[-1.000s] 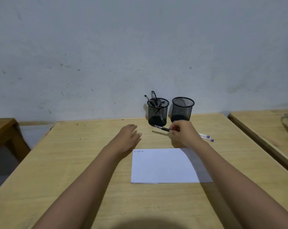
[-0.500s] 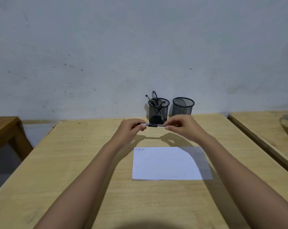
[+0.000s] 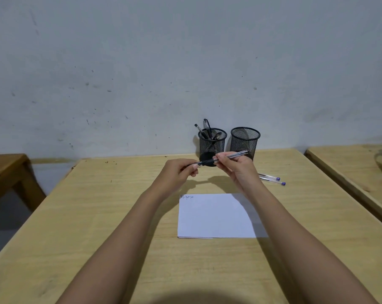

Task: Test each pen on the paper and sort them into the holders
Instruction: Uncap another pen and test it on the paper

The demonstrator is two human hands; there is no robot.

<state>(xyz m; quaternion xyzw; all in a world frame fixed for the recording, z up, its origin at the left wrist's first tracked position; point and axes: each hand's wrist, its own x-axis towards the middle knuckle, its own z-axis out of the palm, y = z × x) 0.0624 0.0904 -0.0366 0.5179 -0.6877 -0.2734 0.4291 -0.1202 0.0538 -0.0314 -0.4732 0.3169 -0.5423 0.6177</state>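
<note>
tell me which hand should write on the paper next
Right, probably. The right hand already holds the pen by its barrel, just beyond the paper. The left hand only pinches the pen's dark end, likely the cap.

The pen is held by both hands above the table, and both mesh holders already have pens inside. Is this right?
Not quite. The head view shows both hands, left and right, holding the pen above the table, but only the left holder has pens; the right holder appears empty.
</note>
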